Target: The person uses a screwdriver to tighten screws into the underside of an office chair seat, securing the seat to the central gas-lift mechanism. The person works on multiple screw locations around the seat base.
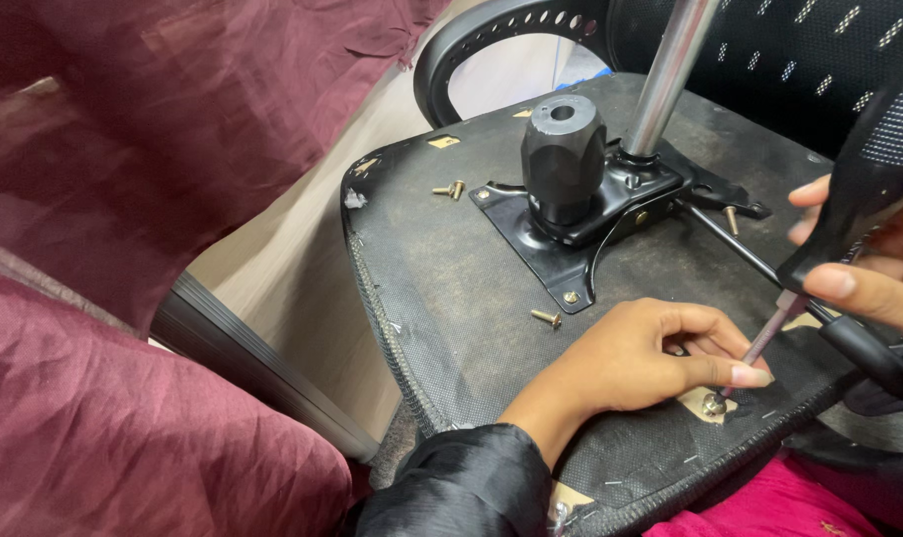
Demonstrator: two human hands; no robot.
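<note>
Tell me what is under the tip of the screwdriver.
A bolt sits under the screwdriver tip, on a tan patch of the seat base. The left hand steadies it. Its shank is hidden.

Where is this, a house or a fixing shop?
Hard to tell; probably a room at home. An upturned office chair seat lies on the floor beside maroon cloth, with loose screws.

Upturned chair seat w/ loose screws, black plate.

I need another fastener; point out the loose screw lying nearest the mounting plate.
In the head view, the loose screw lies on the upturned seat underside, just below the black mounting plate's near corner, left of the left hand.
</note>
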